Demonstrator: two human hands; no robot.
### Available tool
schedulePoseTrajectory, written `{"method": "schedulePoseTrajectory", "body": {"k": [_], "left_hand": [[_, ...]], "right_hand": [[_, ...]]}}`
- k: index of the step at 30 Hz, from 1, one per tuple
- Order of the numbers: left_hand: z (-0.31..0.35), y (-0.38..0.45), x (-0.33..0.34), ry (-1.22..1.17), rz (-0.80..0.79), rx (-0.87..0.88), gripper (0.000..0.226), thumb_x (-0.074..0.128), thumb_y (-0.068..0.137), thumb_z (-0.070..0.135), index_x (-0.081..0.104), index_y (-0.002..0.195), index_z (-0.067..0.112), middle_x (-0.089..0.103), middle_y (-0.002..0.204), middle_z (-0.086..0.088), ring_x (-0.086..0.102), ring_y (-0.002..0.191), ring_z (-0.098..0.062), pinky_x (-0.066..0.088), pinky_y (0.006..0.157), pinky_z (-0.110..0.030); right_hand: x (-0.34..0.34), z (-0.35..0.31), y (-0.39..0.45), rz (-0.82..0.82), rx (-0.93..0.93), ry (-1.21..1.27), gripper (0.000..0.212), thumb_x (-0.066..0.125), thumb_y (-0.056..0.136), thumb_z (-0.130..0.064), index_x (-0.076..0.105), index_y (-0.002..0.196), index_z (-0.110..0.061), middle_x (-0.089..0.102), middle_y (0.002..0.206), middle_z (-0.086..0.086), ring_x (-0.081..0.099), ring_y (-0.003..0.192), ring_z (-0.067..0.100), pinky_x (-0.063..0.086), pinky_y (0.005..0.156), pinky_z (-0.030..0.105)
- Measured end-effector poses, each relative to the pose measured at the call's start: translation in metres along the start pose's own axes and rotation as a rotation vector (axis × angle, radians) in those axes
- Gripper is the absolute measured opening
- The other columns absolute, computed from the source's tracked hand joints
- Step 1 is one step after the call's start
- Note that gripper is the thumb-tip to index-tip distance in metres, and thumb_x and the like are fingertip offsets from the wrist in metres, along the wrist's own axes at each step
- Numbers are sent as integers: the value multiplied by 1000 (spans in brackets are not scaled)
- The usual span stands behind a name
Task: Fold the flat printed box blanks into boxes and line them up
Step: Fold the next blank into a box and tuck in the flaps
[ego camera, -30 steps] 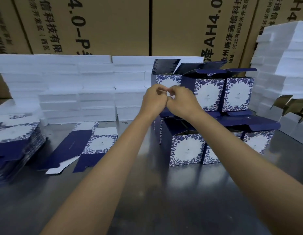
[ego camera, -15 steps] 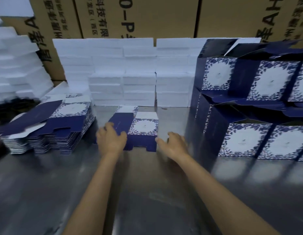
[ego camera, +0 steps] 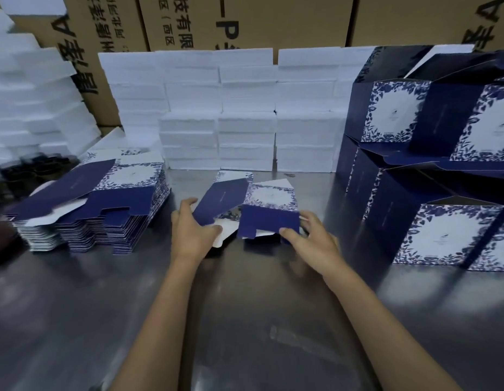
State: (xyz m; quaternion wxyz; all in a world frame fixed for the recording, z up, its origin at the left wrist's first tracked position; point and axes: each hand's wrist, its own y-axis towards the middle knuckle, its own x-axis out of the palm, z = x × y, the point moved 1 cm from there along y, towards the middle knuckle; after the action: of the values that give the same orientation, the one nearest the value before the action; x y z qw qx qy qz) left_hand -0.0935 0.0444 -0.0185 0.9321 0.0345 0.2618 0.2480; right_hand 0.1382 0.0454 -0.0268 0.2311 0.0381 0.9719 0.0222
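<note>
A flat box blank [ego camera: 269, 206], navy with a white and blue floral panel, is lifted off the steel table [ego camera: 245, 320] at the middle. My left hand [ego camera: 188, 232] grips its navy left flap. My right hand [ego camera: 310, 238] pinches its lower right navy edge, thumb on top. A thick stack of more flat blanks [ego camera: 104, 204] lies to the left. Folded boxes [ego camera: 442, 221] with open lids stand stacked in two tiers at the right.
White foam blocks [ego camera: 245, 114] are piled along the back and at the far left [ego camera: 28, 103]. Brown printed cartons [ego camera: 245, 21] form a wall behind them. A dark object [ego camera: 28, 170] sits at the left edge behind the blank stack.
My hands left the folded boxes at the right and went to the single blank at the middle. Both hands now hold it, and its near edge has come up off the table.
</note>
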Motion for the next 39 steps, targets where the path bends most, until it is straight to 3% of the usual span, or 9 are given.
{"method": "schedulePoseTrajectory", "body": {"k": [3, 6, 10, 17, 22, 25, 30, 34, 39], "left_hand": [[14, -8, 4, -282, -7, 67, 83, 67, 81, -11, 37, 147, 29, 50, 121, 0, 60, 92, -14, 53, 78, -24], [30, -15, 4, -483, -5, 155, 88, 59, 82, -16, 33, 150, 35, 58, 126, 12, 61, 91, -8, 51, 66, -14], [49, -28, 9, -515, -84, 293, 82, 51, 80, -20, 43, 144, 31, 70, 119, 18, 57, 90, -1, 44, 75, -11], [58, -55, 37, -155, -291, 479, 73, 45, 78, -19, 66, 114, 41, 70, 115, 8, 59, 101, 3, 38, 78, -6], [52, -59, 41, -75, -498, 461, 64, 50, 78, -17, 66, 112, 35, 70, 108, 21, 58, 96, 15, 45, 74, -9], [52, -56, 39, -147, -586, 398, 43, 63, 84, -10, 69, 110, 25, 71, 105, 17, 60, 82, 15, 43, 75, -5], [40, -32, 27, -150, -159, 173, 45, 69, 91, 10, 57, 133, 20, 58, 126, 6, 55, 109, -7, 44, 93, -23], [24, -23, 23, -607, -481, -195, 58, 78, 86, 25, 55, 138, 17, 71, 122, -4, 70, 109, -23, 53, 99, -44], [19, -24, 22, -657, -637, -109, 41, 79, 83, 19, 69, 123, 23, 72, 123, -4, 70, 110, -24, 56, 94, -42]], "right_hand": [[-14, -3, -7, -17, 117, 405, 39, 72, 94, -23, 55, 128, -19, 76, 96, -13, 73, 82, -1, 52, 76, 9], [-32, -1, -12, -18, 186, 483, 33, 63, 98, -41, 65, 120, -16, 78, 104, -2, 74, 97, 12, 54, 96, 28], [-53, 0, -18, -142, 273, 594, 54, 42, 101, -58, 65, 120, -14, 76, 112, 4, 70, 95, 17, 49, 80, 28], [-69, 6, -19, -203, 273, 791, 65, 49, 95, -66, 68, 126, -12, 73, 119, 15, 68, 110, 32, 53, 101, 47], [-79, 21, -14, -145, 397, 724, 30, 64, 94, -14, 66, 124, -11, 78, 98, 9, 76, 73, 24, 56, 50, 29], [-82, 29, -12, -180, 340, 781, 35, 57, 97, -2, 65, 126, -20, 78, 111, 6, 78, 88, 23, 60, 62, 32], [-83, 34, -11, -231, 225, 912, 46, 52, 98, 3, 60, 134, -23, 75, 120, 3, 74, 106, 24, 63, 77, 36], [-83, 34, -15, -282, 182, 983, 48, 51, 97, 4, 61, 135, -23, 73, 125, 4, 73, 109, 26, 63, 82, 40], [-86, 32, -15, -335, 165, 981, 37, 57, 91, -2, 69, 121, -19, 75, 119, 5, 75, 101, 25, 63, 79, 38]]}}
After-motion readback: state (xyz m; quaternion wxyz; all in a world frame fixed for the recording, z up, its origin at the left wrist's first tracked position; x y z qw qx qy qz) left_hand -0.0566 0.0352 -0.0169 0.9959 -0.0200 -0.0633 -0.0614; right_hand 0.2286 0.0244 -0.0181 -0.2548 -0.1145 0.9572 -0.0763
